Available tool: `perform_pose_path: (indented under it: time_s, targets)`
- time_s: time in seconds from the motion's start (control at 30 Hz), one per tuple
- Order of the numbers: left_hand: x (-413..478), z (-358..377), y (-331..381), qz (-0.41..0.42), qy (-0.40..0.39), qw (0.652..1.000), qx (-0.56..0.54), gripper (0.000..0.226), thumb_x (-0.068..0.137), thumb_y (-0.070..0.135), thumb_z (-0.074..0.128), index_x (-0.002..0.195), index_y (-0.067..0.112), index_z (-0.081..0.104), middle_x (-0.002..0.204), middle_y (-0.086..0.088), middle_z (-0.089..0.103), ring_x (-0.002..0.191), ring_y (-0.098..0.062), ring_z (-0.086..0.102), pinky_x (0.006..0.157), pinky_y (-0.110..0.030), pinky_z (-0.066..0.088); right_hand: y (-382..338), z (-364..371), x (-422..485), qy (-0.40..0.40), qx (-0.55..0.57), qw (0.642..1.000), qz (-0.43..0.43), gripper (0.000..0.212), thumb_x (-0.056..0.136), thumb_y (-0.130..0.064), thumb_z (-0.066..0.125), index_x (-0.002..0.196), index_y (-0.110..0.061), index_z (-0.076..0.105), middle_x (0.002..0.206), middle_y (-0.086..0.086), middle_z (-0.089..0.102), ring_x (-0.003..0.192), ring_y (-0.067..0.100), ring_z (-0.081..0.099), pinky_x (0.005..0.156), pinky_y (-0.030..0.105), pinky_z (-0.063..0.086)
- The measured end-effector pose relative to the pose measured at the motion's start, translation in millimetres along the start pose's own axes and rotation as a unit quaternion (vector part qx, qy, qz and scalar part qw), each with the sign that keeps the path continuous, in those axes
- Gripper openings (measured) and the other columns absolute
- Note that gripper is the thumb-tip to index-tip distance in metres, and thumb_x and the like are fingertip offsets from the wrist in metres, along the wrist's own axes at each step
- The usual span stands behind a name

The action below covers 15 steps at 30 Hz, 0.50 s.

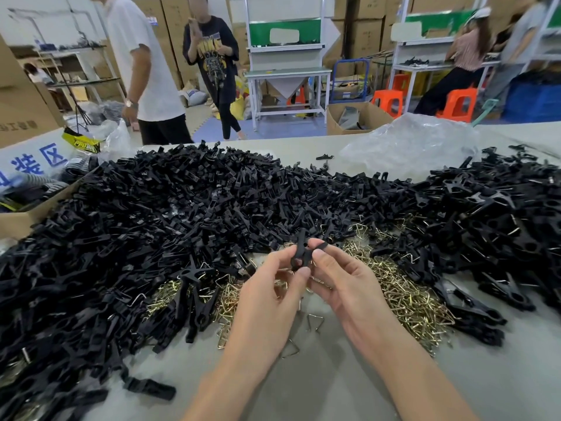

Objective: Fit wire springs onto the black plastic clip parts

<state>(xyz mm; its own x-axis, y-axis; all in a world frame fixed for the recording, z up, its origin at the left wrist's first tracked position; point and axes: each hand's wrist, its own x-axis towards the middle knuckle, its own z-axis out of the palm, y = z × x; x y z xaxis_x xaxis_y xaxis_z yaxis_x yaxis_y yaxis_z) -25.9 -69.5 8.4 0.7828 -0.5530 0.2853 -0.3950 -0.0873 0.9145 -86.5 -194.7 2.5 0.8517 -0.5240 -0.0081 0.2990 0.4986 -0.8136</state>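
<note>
Both your hands meet on one black clip part [300,252], held up over the table [303,384]. Your left hand [270,290] pinches its lower end, thumb on the near face. Your right hand [343,281] pinches it from the right side with curled fingers, so both hands are gripping the same piece. The clip part's long axis runs near upright, tip pointing away from you

Cannot tell if a spring is already seated on it, your fingers hide the joint

Key relation for the next move: the wire springs [403,294] lie below and to the right of the clip part, the heap running under your right wrist. One loose spring [315,322] sits on the table straight below the clip part, toward you, between your two forearms. Your right hand is the nearer one to both, so I judge it should let go and drop down for a spring while the left keeps the part upright

The pile of unsprung black parts [182,208] spreads left of and beyond the clip part, and finished-looking clips [485,226] lie well off to its right
</note>
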Motion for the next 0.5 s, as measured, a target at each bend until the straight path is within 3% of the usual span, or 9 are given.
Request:
perform_pose_path:
  time_s: [0.17,0.5]
  targets:
    - [4.5,-3.3,-0.8,-0.014,0.060,0.998,-0.027,0.015,0.100,0.027,0.059,0.101,0.038,0.069,0.093,0.019,0.073,0.080,-0.001,0.066,0.065,-0.011,0.046,3.9,-0.6,0.3,0.002,-0.044,0.999,-0.006,0.019,0.097,-0.011,0.064,0.109,-0.015,0.078,0.113,0.016,0.075,0.091,0.019,0.070,0.080,0.030,0.059]
    - [4.9,-1.9,2.2,-0.026,0.073,0.995,-0.060,0.018,0.099,0.022,0.061,0.096,0.038,0.068,0.090,0.019,0.073,0.084,-0.001,0.068,0.068,-0.009,0.048,3.5,1.2,-1.8,-0.013,-0.083,0.996,-0.018,0.020,0.099,-0.010,0.062,0.108,-0.019,0.078,0.113,0.013,0.075,0.093,0.020,0.071,0.080,0.030,0.059]
